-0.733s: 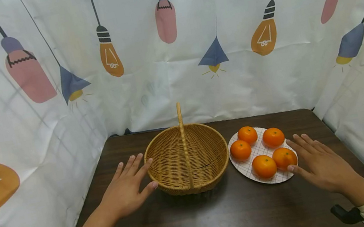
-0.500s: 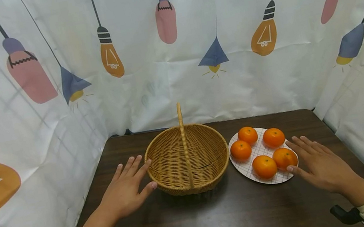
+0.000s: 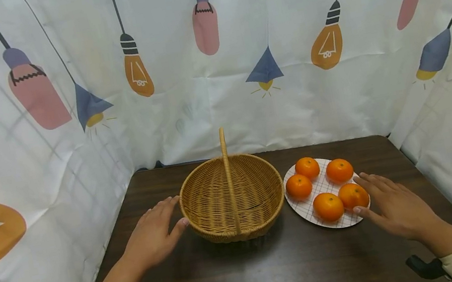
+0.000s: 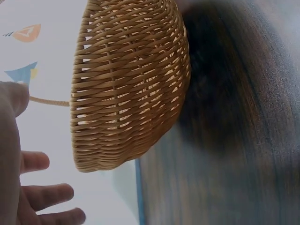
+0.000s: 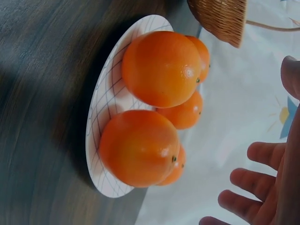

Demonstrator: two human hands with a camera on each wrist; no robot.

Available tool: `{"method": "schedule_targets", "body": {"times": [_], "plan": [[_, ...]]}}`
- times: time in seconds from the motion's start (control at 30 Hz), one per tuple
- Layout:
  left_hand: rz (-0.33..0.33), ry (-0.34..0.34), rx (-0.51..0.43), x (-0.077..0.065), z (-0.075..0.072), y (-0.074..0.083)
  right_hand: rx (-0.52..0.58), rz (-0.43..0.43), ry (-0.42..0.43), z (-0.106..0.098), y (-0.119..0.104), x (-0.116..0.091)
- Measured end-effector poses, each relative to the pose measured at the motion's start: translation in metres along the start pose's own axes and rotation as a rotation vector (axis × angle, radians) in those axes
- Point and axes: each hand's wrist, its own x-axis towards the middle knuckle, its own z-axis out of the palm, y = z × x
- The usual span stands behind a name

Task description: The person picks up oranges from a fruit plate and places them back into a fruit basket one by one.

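Five oranges [image 3: 328, 207] on a round white plate [image 3: 320, 186] with a grid pattern, right side of a dark wood table [image 3: 276, 273], and a wicker basket [image 3: 213, 198] just left of the plate, handle up. Left hand [image 3: 152, 239] is near the basket's left side, fingers straightish, thumb apart. Right hand [image 3: 402, 211] is by the plate's right edge, fingers loosely extended, thumb sticking out too.
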Motion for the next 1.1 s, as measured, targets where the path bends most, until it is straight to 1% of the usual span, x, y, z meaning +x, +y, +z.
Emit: {"method": "schedule_targets", "body": {"times": [0.07, 0.17, 0.27, 0.33, 0.53, 0.83, 0.97, 1.1], "plan": [[-0.034, 0.006, -0.048, 0.002, 0.002, -0.002, 0.014, -0.007, 0.011, 0.001, -0.001, 0.001], [-0.125, -0.011, -0.147, 0.005, 0.004, -0.005, 0.032, -0.008, 0.016, 0.003, -0.004, 0.004], [-0.206, -0.029, -0.224, 0.008, 0.005, -0.008, 0.045, 0.009, -0.001, 0.005, -0.007, 0.007], [-0.238, -0.035, -0.259, 0.011, 0.006, -0.008, 0.051, 0.025, -0.012, 0.007, -0.009, 0.008], [-0.290, -0.058, -0.324, 0.017, 0.009, -0.009, 0.072, 0.053, -0.044, 0.012, -0.013, 0.012], [-0.365, -0.119, -0.424, 0.021, 0.014, -0.005, 0.107, 0.058, -0.067, 0.023, -0.018, 0.020], [-0.381, -0.131, -0.466, 0.022, 0.018, -0.005, 0.129, 0.060, -0.071, 0.030, -0.020, 0.022], [-0.370, -0.131, -0.487, 0.024, 0.022, -0.005, 0.130, 0.066, -0.071, 0.036, -0.022, 0.024]]}}
